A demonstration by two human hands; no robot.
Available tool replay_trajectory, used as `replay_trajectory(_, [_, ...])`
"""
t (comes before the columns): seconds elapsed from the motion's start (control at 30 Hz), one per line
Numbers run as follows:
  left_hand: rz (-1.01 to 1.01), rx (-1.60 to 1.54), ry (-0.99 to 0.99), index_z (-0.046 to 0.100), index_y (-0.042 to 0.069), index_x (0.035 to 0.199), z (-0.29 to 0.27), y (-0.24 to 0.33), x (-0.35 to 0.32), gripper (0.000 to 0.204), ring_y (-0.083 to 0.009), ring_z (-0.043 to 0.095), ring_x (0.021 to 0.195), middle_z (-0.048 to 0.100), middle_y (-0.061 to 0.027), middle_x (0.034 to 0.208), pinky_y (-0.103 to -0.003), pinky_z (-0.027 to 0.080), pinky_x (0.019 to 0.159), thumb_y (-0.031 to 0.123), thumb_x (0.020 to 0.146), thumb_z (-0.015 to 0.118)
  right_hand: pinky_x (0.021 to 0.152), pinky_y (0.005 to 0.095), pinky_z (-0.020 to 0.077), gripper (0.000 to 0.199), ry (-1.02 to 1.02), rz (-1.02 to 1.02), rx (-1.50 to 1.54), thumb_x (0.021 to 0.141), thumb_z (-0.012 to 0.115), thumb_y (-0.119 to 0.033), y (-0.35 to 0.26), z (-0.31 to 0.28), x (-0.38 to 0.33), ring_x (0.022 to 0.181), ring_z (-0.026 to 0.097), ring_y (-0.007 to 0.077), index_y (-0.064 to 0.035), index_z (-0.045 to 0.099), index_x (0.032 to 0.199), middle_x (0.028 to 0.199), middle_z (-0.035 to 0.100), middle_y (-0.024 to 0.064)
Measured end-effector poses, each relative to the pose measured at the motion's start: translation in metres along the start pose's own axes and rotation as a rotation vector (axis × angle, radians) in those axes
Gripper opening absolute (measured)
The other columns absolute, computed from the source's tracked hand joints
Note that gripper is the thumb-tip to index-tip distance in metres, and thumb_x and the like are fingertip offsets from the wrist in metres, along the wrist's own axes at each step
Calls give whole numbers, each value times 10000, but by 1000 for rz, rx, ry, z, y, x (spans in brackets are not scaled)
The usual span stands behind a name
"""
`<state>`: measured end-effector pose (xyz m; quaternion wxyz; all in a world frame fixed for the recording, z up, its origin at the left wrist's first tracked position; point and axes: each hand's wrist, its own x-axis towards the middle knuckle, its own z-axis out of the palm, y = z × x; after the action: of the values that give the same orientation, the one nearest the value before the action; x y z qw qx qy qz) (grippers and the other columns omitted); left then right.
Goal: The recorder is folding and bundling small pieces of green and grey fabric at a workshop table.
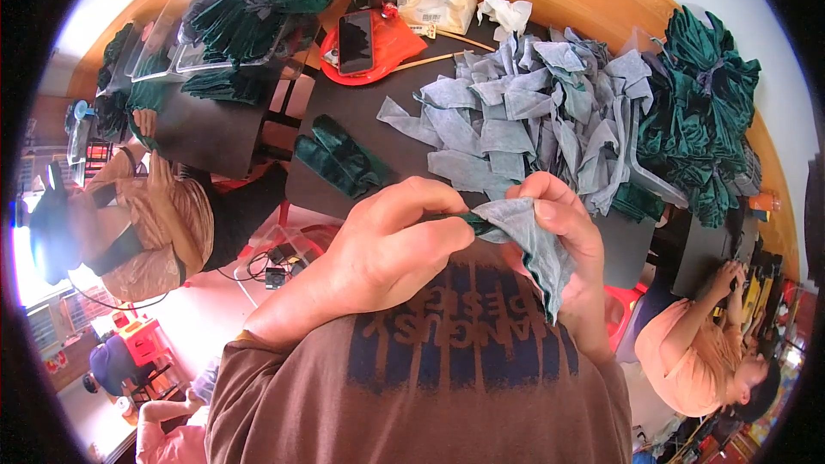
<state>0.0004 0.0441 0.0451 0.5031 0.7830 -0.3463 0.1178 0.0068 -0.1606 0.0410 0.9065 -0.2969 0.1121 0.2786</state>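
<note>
A grey-and-green cloth, likely light, soft and best held by its edges, hangs between the right hand, pinching its top, and the left hand, seemingly pinching its half-hidden green corner.

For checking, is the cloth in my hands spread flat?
Not spread: the cloth hangs bent from your right hand, dark green along one edge. Whether fully folded, I cannot tell.
</note>
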Motion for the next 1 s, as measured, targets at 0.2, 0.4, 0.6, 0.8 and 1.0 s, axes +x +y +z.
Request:
replay_trajectory(0.2, [-96,15,-124,589,39,1032,5,2,3,410,-265,575,765,539,-115,909,-325,483,640,-98,645,594,489,244,468,141,-55,-92,-71,817,553,-89,-4,-6,5,601,563,160,-20,508,932,791,558,115])
replay_trajectory(0.4, [-210,6,-127,585,34,1053,11,2,0,379,-274,571,752,541,-114,919,-330,484,656,-81,691,579,653,256,514,108,-118,-127,10,817,570,-52,2,-17,11,699,622,148,-10,550,914,829,616,85])
replay_trajectory(0.6, [-243,-20,-343,567,74,1150,8,10,8,399,-262,552,751,526,-110,907,-324,478,677,-63,777,530,469,247,426,205,43,-166,-54,887,484,-244,-2,-9,8,559,502,148,-43,512,916,730,523,74])
replay_trajectory(0.8, [-323,-317,-249,496,79,1250,15,-3,-1,465,-229,554,782,508,-113,972,-297,455,718,-85,815,477,849,341,410,426,18,-209,-166,810,498,-269,31,-25,12,972,533,232,2,489,1140,1022,555,114])
replay_trajectory(1.0, [-740,-1017,-345,444,52,1302,14,2,-3,416,-103,473,673,480,-37,910,-228,407,649,-6,891,420,984,397,353,391,-266,-356,-227,853,528,-260,24,-17,17,1077,522,287,45,526,1098,1122,555,203])
